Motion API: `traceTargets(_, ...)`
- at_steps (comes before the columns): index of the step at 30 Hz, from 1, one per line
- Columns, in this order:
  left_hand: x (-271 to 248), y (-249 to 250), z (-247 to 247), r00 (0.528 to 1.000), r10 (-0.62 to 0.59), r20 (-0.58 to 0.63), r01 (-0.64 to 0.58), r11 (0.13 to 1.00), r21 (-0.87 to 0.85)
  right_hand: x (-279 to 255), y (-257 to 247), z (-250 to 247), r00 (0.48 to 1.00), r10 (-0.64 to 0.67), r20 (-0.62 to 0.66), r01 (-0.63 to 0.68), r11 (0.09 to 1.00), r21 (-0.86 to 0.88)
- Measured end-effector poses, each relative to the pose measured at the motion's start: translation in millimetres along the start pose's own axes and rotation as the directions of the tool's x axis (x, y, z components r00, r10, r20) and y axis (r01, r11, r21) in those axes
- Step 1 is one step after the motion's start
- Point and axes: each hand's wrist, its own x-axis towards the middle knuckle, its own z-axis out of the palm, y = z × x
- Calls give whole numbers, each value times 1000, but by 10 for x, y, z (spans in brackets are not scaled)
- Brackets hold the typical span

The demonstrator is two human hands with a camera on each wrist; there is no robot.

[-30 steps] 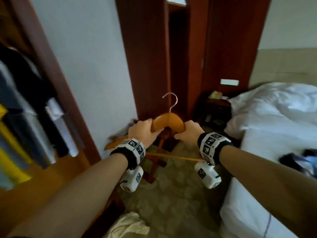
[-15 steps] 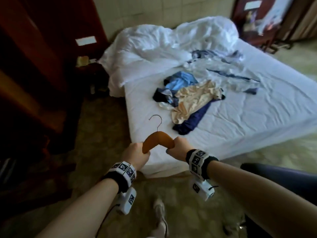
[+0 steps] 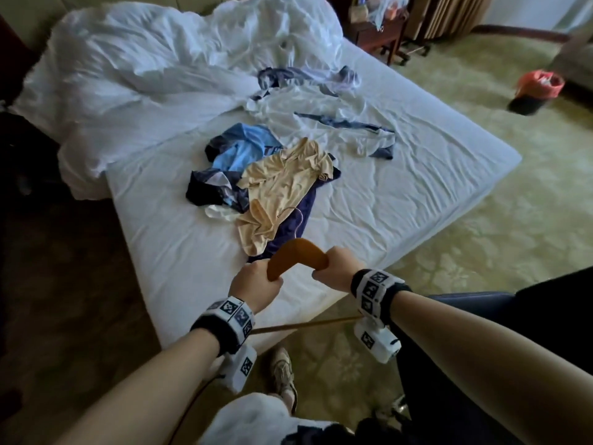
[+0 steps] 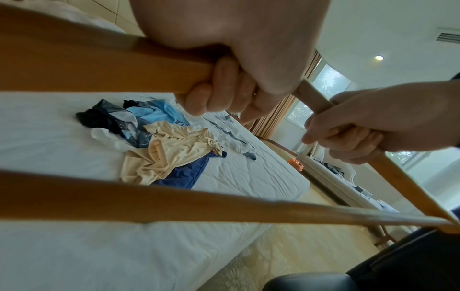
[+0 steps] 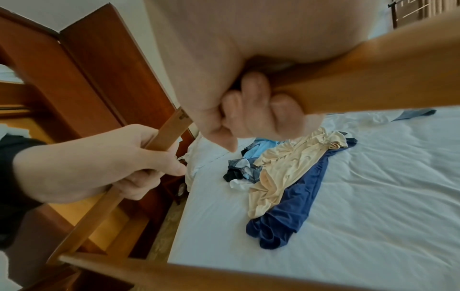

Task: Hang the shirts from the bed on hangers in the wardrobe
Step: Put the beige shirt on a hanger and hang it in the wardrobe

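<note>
Turning from the wardrobe, both hands, left hand (image 3: 255, 285) and right hand (image 3: 337, 268), fingers gripping the wooden hanger (image 3: 296, 256), are now nearing the beige shirt (image 3: 282, 184) on the bed (image 3: 401, 187), ready for loading.

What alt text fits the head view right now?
Both hands, left hand and right hand, grip a wooden hanger over the edge of a white bed, where a beige shirt lies on a heap of blue clothes.
</note>
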Motion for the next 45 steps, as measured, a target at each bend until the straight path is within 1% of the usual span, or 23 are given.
traceTargets(3, 526, 83, -70, 1000, 10, 21, -10, 1000, 4, 522, -29, -176, 1000, -1, 29, 1, 1000, 15)
traceTargets(4, 599, 96, -91, 999, 16, 31, -17, 1000, 21, 587, -27, -201, 1000, -2, 28, 2, 1000, 16)
traceTargets(10, 1580, 343, -87, 995, -1, 102, -6, 998, 67, 1523, 83, -570, 994, 42, 105, -51, 996, 77)
traceTargets(13, 2178, 459, -45, 994, 1, 113, -12, 996, 94, 2106, 132, -823, 984, 36, 177, -56, 992, 110)
traceTargets(16, 2867, 655, -54, 993, -44, 110, 28, 989, 145, 2762, 168, -1180, 954, 20, 299, -90, 971, 222)
traceTargets(19, 3566, 931, -64, 992, -81, 95, 60, 976, 210, 3408, 226, -1574, 939, -1, 344, -110, 946, 303)
traceTargets(23, 4422, 1287, 79, 976, -84, 202, 32, 967, 251, 4226, 347, -2024, 909, -102, 404, -127, 855, 503)
traceTargets(25, 4761, 1379, 144, 969, -77, 234, 13, 965, 261, 4570, 416, -2195, 875, -141, 463, -165, 813, 558)
traceTargets(26, 4910, 1378, 173, 967, -71, 246, 4, 965, 263, 4728, 446, -2256, 845, -151, 512, -211, 786, 581)
traceTargets(29, 5321, 1300, 224, 950, -12, 314, -84, 953, 290, 5137, 481, -2293, 716, -168, 678, -383, 717, 583)
traceTargets(30, 5429, 1264, 221, 938, 19, 346, -129, 946, 297, 5232, 466, -2250, 679, -181, 711, -408, 712, 572)
traceTargets(31, 5516, 1241, 207, 924, 44, 379, -162, 945, 285, 5299, 431, -2202, 665, -189, 722, -420, 705, 571)
traceTargets(32, 5644, 1178, 233, 912, 73, 404, -182, 954, 237, 5412, 418, -2126, 679, -173, 714, -438, 685, 582)
traceTargets(33, 5747, 1118, 250, 905, 100, 413, -183, 969, 167, 5494, 406, -2064, 712, -138, 689, -460, 649, 605)
traceTargets(34, 5856, 1025, 296, 914, 137, 383, -190, 976, 105, 5572, 416, -2010, 756, -92, 648, -475, 604, 640)
traceTargets(35, 5952, 930, 346, 936, 160, 312, -196, 977, 89, 5655, 441, -1958, 802, -53, 595, -466, 567, 679)
traceTargets(37, 6141, 709, 495, 978, 176, 116, -199, 952, 233, 5792, 498, -1869, 879, 16, 477, -413, 527, 743)
traceTargets(38, 6228, 593, 575, 984, 170, 44, -176, 935, 309, 5860, 520, -1816, 907, 48, 419, -379, 527, 760)
traceTargets(39, 6294, 528, 635, 990, 141, 20, -139, 923, 358, 5931, 533, -1757, 928, 76, 365, -346, 540, 768)
traceTargets(40, 6374, 413, 730, 994, 105, 29, -108, 921, 374, 6007, 541, -1696, 943, 98, 318, -317, 557, 768)
traceTargets(42, 6523, 195, 885, 993, 7, 118, -55, 910, 411, 6156, 549, -1558, 957, 138, 254, -286, 575, 766)
traceTargets(44, 6655, 13, 998, 981, -26, 194, -74, 869, 490, 6276, 575, -1416, 961, 171, 218, -277, 564, 778)
traceTargets(45, 6716, -34, 1040, 975, -37, 217, -77, 866, 494, 6314, 588, -1363, 967, 168, 192, -254, 563, 787)
